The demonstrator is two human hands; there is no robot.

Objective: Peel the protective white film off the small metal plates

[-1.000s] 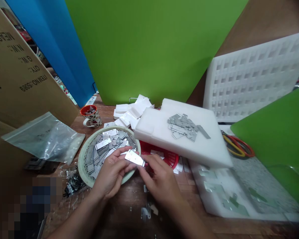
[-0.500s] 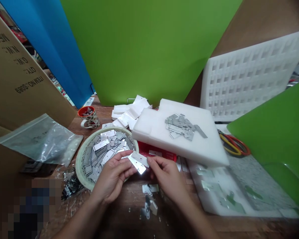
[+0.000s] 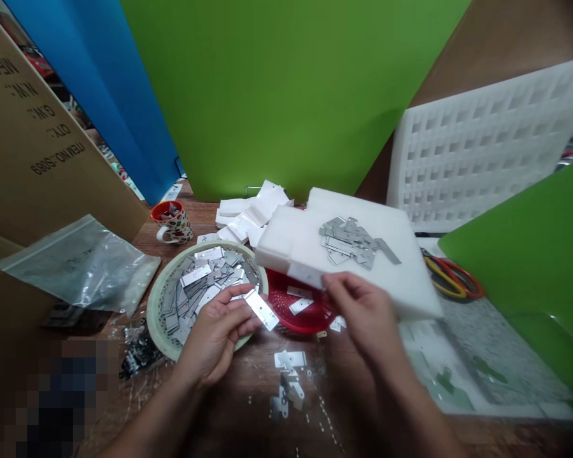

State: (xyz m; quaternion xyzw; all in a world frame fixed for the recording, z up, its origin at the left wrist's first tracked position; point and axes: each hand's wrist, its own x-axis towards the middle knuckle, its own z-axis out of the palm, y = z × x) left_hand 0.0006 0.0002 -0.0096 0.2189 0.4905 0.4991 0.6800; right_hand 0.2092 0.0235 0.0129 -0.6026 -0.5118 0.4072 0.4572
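My left hand (image 3: 217,334) is closed on a small shiny metal plate (image 3: 262,310), held by its near end beside a pale round bowl (image 3: 155,305) filled with several like plates. My right hand (image 3: 365,315) hovers to the right, above the edge of a red basket (image 3: 315,321), its fingers loosely apart with nothing seen in them. A white strip (image 3: 298,305) lies in the basket. A white foam block (image 3: 401,286) rests over the basket's far side and carries a pile of metal plates (image 3: 353,242).
Small metal and white scraps (image 3: 289,375) lie on the wooden table below my hands. A mug (image 3: 174,222), a plastic bag (image 3: 76,264) and a cardboard box (image 3: 28,140) stand left. White foam pieces (image 3: 248,213), a white grid tray (image 3: 482,152) and scissors (image 3: 451,277) sit behind and right.
My right hand let go of the plate's end and moved right, over the red basket. A white strip now lies in the basket. The left hand keeps the plate.
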